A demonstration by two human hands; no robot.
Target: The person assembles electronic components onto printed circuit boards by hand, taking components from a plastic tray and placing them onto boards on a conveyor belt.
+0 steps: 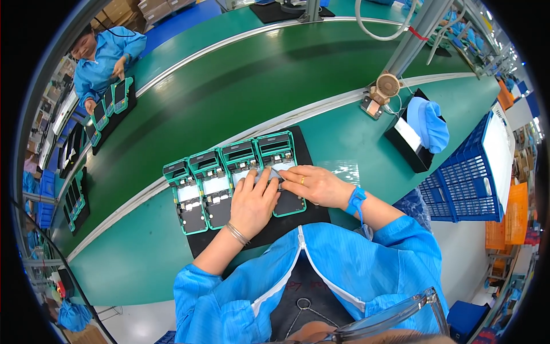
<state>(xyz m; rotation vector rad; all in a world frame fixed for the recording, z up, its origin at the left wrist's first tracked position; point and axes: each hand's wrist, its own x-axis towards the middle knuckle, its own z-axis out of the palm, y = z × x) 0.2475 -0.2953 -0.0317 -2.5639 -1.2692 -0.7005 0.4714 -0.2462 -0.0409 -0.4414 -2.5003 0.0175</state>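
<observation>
Green matting covers the long curved workbench, and a black rectangular mat lies on it just in front of the person in the blue smock. On the mat sit four teal-framed rectangular device housings side by side, their long axes running away from the person and leaning a little to the right, the darker ends nearest the body.

Nearest, the left hand lies flat and spread, fingers loosely apart, pressing down on the third teal-framed housing; it grips nothing. A metal bangle circles that wrist. The right hand, wearing a ring and a blue wrist strap, is narrowed to a pinch around a thin silvery tool whose tip points left toward the left fingertips. The tool's far end is hidden in the fist, so its kind is unclear. Both hands cover most of the fourth teal-framed housing, leaving its upper end and lower right corner showing.

Further right stand a blue plastic crate and a black box with a blue cloth. Far left, another person in blue handles similar housings.
</observation>
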